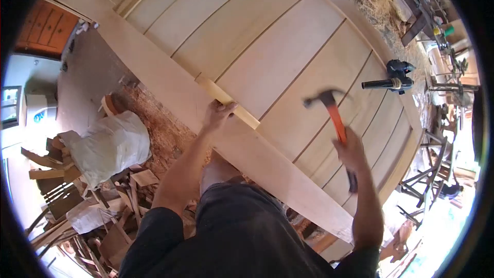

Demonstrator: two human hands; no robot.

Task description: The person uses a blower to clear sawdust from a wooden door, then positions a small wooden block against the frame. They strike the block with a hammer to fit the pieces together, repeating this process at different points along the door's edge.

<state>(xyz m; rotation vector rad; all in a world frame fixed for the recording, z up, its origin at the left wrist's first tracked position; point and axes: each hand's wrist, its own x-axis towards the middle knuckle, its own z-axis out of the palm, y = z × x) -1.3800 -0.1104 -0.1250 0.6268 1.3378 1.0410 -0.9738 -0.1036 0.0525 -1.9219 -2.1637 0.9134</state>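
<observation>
My left hand (221,111) grips a short strip of pale wood (234,102) lying along the inner edge of a wide frame board. That board (288,167) borders a large wooden panel (288,67) made of several planks with dark grooves between them. In my right hand (351,150) is a claw hammer (335,118) with an orange and black handle. Its dark head is raised to the right of the strip, apart from it, and slightly blurred. The fingers of my left hand are partly hidden by the strip's near edge.
A black power tool, perhaps a blower (393,80), rests on the panel's right side. At left stand a stuffed white sack (110,144) and a heap of wood offcuts (110,226). Sawdust (164,118) covers the floor. Cluttered racks (437,87) line the right.
</observation>
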